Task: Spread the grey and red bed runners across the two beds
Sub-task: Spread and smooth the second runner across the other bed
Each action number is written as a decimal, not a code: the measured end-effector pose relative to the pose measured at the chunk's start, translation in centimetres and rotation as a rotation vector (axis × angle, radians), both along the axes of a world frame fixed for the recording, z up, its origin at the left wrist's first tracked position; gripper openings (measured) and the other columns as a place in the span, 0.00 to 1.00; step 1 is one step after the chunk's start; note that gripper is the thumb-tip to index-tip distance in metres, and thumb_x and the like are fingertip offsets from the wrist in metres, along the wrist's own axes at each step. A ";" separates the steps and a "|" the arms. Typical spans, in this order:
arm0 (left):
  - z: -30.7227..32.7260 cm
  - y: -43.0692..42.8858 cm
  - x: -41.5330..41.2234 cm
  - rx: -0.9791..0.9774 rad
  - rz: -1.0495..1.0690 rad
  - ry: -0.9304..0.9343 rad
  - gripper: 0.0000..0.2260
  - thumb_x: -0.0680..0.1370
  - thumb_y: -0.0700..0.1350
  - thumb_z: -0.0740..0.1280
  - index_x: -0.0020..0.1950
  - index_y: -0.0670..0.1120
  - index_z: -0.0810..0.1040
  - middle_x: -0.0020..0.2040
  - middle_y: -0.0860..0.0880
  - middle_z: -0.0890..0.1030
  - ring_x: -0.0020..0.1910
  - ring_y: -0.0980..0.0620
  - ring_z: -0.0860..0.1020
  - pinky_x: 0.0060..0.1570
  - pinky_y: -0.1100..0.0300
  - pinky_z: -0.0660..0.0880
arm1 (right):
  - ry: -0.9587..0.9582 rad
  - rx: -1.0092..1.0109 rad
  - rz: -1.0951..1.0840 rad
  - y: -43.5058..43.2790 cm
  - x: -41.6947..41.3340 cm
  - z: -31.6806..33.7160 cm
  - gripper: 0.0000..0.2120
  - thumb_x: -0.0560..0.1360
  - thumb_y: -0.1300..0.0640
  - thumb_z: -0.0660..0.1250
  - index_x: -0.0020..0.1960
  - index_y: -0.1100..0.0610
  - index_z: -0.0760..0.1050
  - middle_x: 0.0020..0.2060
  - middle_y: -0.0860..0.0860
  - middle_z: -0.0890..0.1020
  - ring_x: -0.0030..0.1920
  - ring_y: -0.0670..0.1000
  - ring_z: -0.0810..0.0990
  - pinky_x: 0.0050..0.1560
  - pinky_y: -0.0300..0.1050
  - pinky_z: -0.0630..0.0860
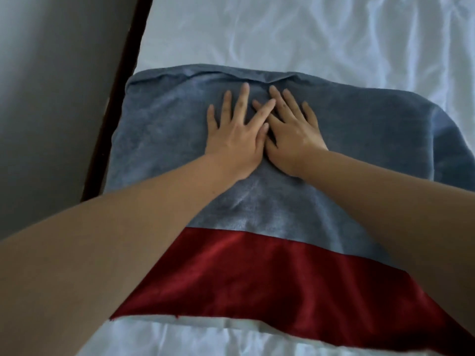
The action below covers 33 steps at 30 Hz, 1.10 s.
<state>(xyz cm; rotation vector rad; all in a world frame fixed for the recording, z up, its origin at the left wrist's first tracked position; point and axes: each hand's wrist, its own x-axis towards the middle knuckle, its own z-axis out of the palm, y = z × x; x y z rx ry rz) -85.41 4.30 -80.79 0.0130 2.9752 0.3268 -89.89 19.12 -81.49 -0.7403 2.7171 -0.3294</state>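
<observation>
A grey and red bed runner [167, 129] is laid on the white sheet [282, 34] of a bed, close to the bed's left side, where a dark frame edge [120, 93] is seen against a plain grey surface [51, 98] (floor or wall cannot be told). The runner's grey part [359, 129] lies farther from the camera and its red band [244, 273] nearer, with wrinkled white sheet showing beyond both ends. A raised crease is seen along the grey part's far edge, and its far right corner is rounded. Both palms are pressed flat on the grey part, side by side near its middle. The left hand [232, 140] is held with its fingers [243, 98] straight and spread; the right hand [290, 138] is likewise flat, its fingers [291, 101] straight and fanned. The two hands touch at the thumbs, and the left index finger is crossed over the right one. Nothing is pinched or gripped.
</observation>
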 end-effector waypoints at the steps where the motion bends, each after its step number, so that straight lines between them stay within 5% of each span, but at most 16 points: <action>1: 0.0 1.0 0.5 0.018 -0.019 -0.016 0.23 0.86 0.57 0.44 0.81 0.62 0.47 0.84 0.47 0.43 0.82 0.39 0.44 0.76 0.32 0.43 | 0.020 0.002 -0.002 0.8 0.3 0.0 0.28 0.82 0.43 0.46 0.82 0.40 0.48 0.82 0.48 0.45 0.82 0.52 0.42 0.80 0.57 0.42; 12: 1.9 12.3 -0.6 0.145 -0.173 -0.136 0.27 0.84 0.49 0.52 0.82 0.59 0.49 0.83 0.50 0.51 0.82 0.45 0.50 0.77 0.36 0.44 | 0.069 0.091 -0.101 11.5 1.9 1.7 0.29 0.83 0.47 0.52 0.82 0.51 0.53 0.82 0.53 0.51 0.82 0.52 0.46 0.80 0.51 0.43; 18: 2.8 16.9 0.7 0.131 -0.230 -0.186 0.34 0.81 0.52 0.62 0.82 0.61 0.47 0.82 0.52 0.55 0.81 0.44 0.51 0.76 0.33 0.51 | 0.149 0.049 -0.144 19.0 3.4 4.0 0.21 0.78 0.56 0.60 0.70 0.56 0.75 0.77 0.58 0.66 0.79 0.59 0.59 0.79 0.57 0.52; 25: 4.8 19.4 3.3 0.159 -0.296 -0.129 0.24 0.84 0.58 0.55 0.80 0.61 0.58 0.81 0.53 0.59 0.81 0.48 0.56 0.74 0.40 0.59 | -0.061 0.076 -0.072 25.0 5.6 7.4 0.27 0.77 0.58 0.64 0.76 0.49 0.68 0.79 0.51 0.62 0.79 0.59 0.60 0.76 0.58 0.61; 29: 6.7 22.0 2.0 0.181 -0.413 -0.093 0.24 0.84 0.57 0.55 0.81 0.59 0.57 0.83 0.52 0.55 0.81 0.48 0.55 0.75 0.42 0.58 | -0.062 0.141 -0.095 25.8 5.8 8.6 0.28 0.78 0.53 0.65 0.77 0.50 0.66 0.80 0.49 0.60 0.80 0.57 0.57 0.75 0.58 0.62; 33: 8.2 24.5 1.3 0.150 -0.458 -0.079 0.28 0.84 0.57 0.55 0.83 0.56 0.51 0.83 0.51 0.56 0.81 0.48 0.55 0.75 0.43 0.57 | -0.057 0.023 -0.296 26.9 5.7 8.8 0.22 0.80 0.56 0.60 0.74 0.56 0.66 0.72 0.55 0.69 0.73 0.58 0.66 0.69 0.54 0.69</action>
